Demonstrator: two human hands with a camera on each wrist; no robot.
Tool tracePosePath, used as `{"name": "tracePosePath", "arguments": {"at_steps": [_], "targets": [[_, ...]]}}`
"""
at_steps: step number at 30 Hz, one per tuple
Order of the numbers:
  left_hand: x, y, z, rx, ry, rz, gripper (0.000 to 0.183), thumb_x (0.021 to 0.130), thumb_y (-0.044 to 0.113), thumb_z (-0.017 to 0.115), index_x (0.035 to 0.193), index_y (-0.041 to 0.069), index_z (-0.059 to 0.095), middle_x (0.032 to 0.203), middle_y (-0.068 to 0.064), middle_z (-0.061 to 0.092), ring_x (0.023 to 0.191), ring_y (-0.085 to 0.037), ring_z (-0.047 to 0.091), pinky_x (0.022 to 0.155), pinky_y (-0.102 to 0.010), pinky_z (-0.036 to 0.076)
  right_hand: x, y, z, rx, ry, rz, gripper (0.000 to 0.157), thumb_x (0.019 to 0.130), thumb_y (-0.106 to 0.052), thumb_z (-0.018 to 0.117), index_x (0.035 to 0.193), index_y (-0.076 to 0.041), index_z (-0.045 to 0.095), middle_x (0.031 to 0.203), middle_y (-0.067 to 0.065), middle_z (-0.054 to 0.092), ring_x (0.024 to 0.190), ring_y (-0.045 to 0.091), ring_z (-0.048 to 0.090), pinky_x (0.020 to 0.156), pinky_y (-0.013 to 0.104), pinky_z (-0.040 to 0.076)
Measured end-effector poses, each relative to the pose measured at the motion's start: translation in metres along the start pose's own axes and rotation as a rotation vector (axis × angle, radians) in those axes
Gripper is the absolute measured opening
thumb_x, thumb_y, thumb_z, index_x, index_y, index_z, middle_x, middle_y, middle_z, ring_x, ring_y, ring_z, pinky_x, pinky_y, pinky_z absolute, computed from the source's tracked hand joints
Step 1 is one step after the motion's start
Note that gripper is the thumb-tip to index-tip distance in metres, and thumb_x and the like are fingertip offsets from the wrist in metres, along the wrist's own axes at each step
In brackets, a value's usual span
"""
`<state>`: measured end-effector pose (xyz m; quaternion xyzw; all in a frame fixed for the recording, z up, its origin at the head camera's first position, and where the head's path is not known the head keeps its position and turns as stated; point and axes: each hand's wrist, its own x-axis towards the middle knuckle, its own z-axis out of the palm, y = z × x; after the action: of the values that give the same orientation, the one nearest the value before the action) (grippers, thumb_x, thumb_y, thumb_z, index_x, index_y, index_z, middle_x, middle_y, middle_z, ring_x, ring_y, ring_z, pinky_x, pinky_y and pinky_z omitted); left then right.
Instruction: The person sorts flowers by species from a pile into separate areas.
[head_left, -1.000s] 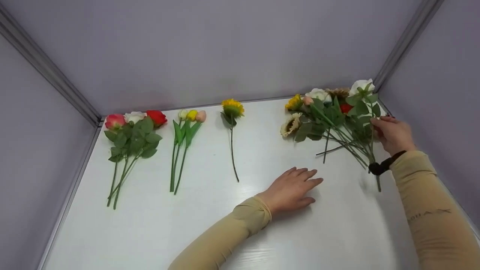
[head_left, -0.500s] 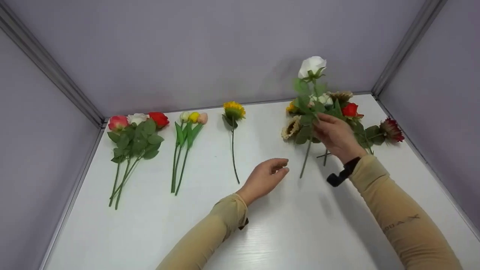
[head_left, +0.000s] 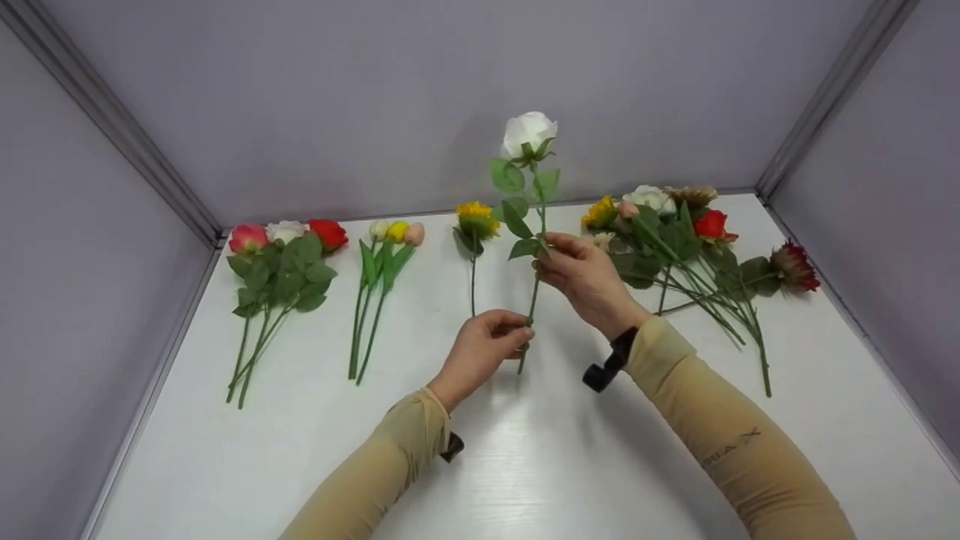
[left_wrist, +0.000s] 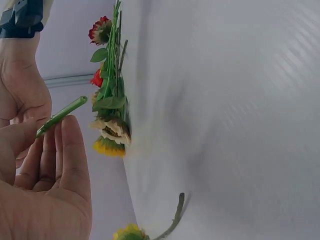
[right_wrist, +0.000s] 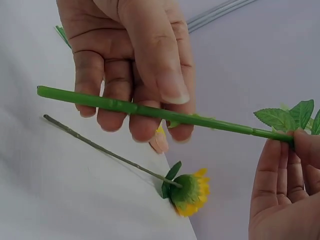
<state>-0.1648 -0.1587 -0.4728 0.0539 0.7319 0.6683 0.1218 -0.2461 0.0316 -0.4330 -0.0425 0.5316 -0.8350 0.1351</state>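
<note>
The white rose (head_left: 515,217) is held aloft, its stem (right_wrist: 210,123) pinched by the right hand (head_left: 589,281) beside the lowest leaves (right_wrist: 276,119) and, further down, loosely encircled by the left hand (head_left: 477,352). Beneath is a white table (head_left: 300,465) bearing roses (head_left: 283,266), tulips (head_left: 384,262) and a mixed pile (head_left: 679,240) — grey panels (head_left: 337,97) stand around it. Half a second ago the rose was over that pile; now it is near the yellow sunflower (head_left: 476,220) — the left hand at its stem.
</note>
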Motion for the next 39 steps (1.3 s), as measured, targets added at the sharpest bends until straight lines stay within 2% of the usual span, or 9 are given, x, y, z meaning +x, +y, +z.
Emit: {"name": "tracePosePath", "arguments": {"at_steps": [7,12,15,18,23,26,32,35,39], "targets": [[-0.006,-0.004,-0.012,0.018,0.063,0.013,0.021,0.097,0.018,0.073,0.114,0.005,0.072,0.103,-0.007,0.071,0.095,-0.022,0.069,0.080,-0.035,0.061,0.003,0.011,0.018,-0.006,-0.020,0.022,0.027,0.102,-0.003,0.061,0.129,0.001,0.058,0.118,0.012,0.060,0.098,0.022,0.066,0.095,0.035,0.055],[-0.011,-0.006,-0.022,0.110,0.107,0.045,0.017,0.098,0.018,0.072,0.111,0.007,0.074,0.098,-0.005,0.071,0.087,-0.020,0.069,0.076,-0.033,0.060,0.005,0.018,0.026,-0.031,-0.032,0.012,0.028,0.101,-0.004,0.063,0.129,0.001,0.059,0.116,0.012,0.063,0.097,0.023,0.066,0.095,0.038,0.055],[-0.015,-0.007,-0.034,0.175,0.138,0.035,0.017,0.098,0.018,0.071,0.111,0.006,0.073,0.097,-0.004,0.071,0.086,-0.019,0.068,0.075,-0.033,0.060,0.007,0.023,0.031,-0.093,-0.053,-0.002,0.034,0.100,-0.006,0.066,0.133,-0.001,0.059,0.119,0.015,0.065,0.104,0.030,0.067,0.097,0.041,0.055],[-0.020,-0.007,-0.053,0.249,0.186,0.013,0.019,0.099,0.019,0.071,0.112,0.005,0.073,0.096,-0.004,0.070,0.086,-0.019,0.068,0.074,-0.033,0.059,0.007,0.029,0.039,-0.243,-0.091,-0.019,0.043,0.100,-0.011,0.068,0.141,-0.006,0.057,0.127,0.018,0.064,0.114,0.034,0.064,0.098,0.041,0.054],[-0.038,-0.008,-0.108,0.411,0.313,-0.022,0.021,0.099,0.018,0.070,0.114,0.004,0.073,0.097,-0.006,0.071,0.085,-0.018,0.067,0.073,-0.033,0.057,0.002,0.043,0.055,-0.709,-0.199,-0.109,0.050,0.105,-0.030,0.061,0.151,-0.014,0.050,0.138,0.011,0.061,0.123,0.024,0.059,0.103,0.040,0.049],[-0.056,-0.011,-0.155,0.552,0.393,-0.043,0.022,0.101,0.019,0.067,0.117,0.004,0.073,0.102,-0.009,0.071,0.088,-0.022,0.065,0.074,-0.037,0.055,-0.002,0.052,0.068,-1.012,-0.274,-0.198,0.055,0.105,-0.040,0.057,0.154,-0.018,0.047,0.147,0.005,0.055,0.133,0.019,0.052,0.110,0.040,0.043],[-0.096,-0.021,-0.248,0.817,0.535,-0.117,0.027,0.104,0.020,0.060,0.120,0.000,0.071,0.113,-0.020,0.070,0.099,-0.035,0.066,0.081,-0.049,0.053,-0.004,0.073,0.102,-1.524,-0.457,-0.452,0.065,0.106,-0.048,0.053,0.160,-0.017,0.036,0.161,0.009,0.039,0.151,0.028,0.030,0.123,0.044,0.023],[-0.110,-0.024,-0.280,0.883,0.572,-0.167,0.029,0.104,0.018,0.059,0.122,-0.003,0.069,0.114,-0.024,0.069,0.097,-0.040,0.066,0.078,-0.052,0.053,-0.003,0.087,0.120,-1.676,-0.527,-0.524,0.068,0.106,-0.052,0.049,0.163,-0.019,0.031,0.165,0.010,0.031,0.154,0.030,0.020,0.125,0.046,0.014],[-0.121,-0.030,-0.303,0.921,0.586,-0.225,0.030,0.104,0.016,0.057,0.122,-0.005,0.067,0.114,-0.026,0.069,0.089,-0.038,0.067,0.073,-0.051,0.053,-0.004,0.102,0.145,-1.742,-0.593,-0.567,0.069,0.106,-0.054,0.046,0.163,-0.021,0.028,0.166,0.009,0.028,0.155,0.031,0.017,0.126,0.046,0.010]]}}
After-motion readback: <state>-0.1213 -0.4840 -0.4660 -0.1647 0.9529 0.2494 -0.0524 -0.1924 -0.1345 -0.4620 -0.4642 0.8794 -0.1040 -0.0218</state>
